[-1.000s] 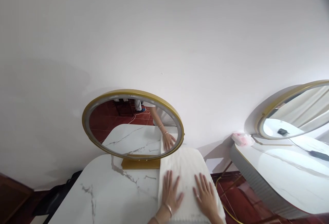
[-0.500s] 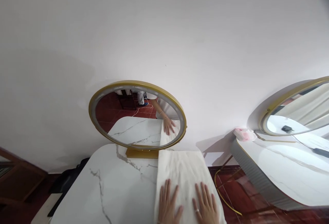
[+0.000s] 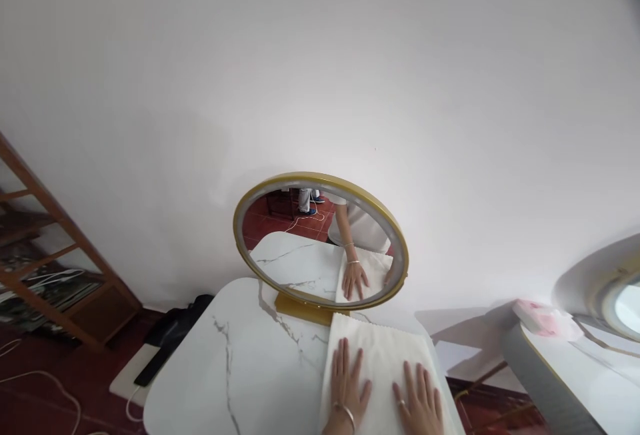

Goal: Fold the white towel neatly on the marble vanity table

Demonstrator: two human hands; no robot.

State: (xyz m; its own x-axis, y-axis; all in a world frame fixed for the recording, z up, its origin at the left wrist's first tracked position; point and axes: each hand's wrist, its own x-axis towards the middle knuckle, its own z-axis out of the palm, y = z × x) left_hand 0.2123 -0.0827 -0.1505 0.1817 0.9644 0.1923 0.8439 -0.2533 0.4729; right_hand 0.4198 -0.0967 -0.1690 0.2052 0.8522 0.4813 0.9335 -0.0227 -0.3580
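A cream-white cloth (image 3: 383, 338) lies flat along the right side of the white marble-patterned table (image 3: 265, 375), with its far edge close to the mirror's base. On the cloth's left part rests my left hand (image 3: 347, 382), palm down, fingers stretched and a bangle at the wrist. My right hand (image 3: 420, 398) lies flat on the cloth's right part, fingers spread, wearing a ring. Behind the cloth stands a round mirror (image 3: 320, 242) with a gold frame and a gold base (image 3: 305, 308). It reflects a hand on the cloth and part of a person.
At right is a second table (image 3: 595, 362) with a pink-and-white tissue pack (image 3: 543, 318) and part of another mirror (image 3: 625, 302). A wooden shelf (image 3: 75, 255) leans at left. Black items (image 3: 175, 328) and a cable (image 3: 55, 382) lie low beside the table.
My view has turned left, so the table, mirror and cloth appear farther right and more of the shelf shows. Both hands remain flat on the cloth.
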